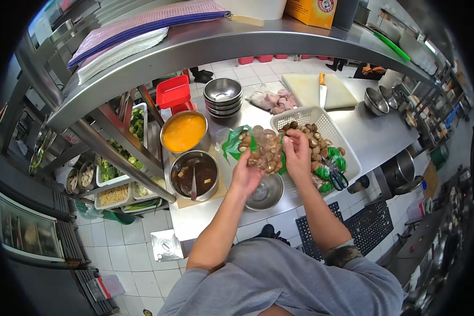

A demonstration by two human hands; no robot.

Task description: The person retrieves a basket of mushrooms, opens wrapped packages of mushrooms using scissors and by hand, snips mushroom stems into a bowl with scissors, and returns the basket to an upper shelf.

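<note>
Both of my hands hold a clear plastic bag of mushrooms (268, 152) with green printed ends, up above the steel table. My left hand (246, 176) is closed on its lower left side. On its right edge, the fingers of my right hand (298, 150) are pinched together. Directly below the bag stands a steel bowl (266, 196), partly hidden by it. Just to the right, a white perforated basket (354, 158) contains loose brown mushrooms (315, 143) and more green-printed bags (336, 157). Dark-handled scissors (338, 178) lie at the basket's near right side.
Left of my hands stand a pot of orange liquid (184, 131) and a pot of dark sauce (181, 176) with a ladle. Stacked steel bowls (223, 92), raw meat (274, 99) and a knife (323, 92) on a cutting board (305, 87) lie behind. A steel shelf (237, 45) spans overhead.
</note>
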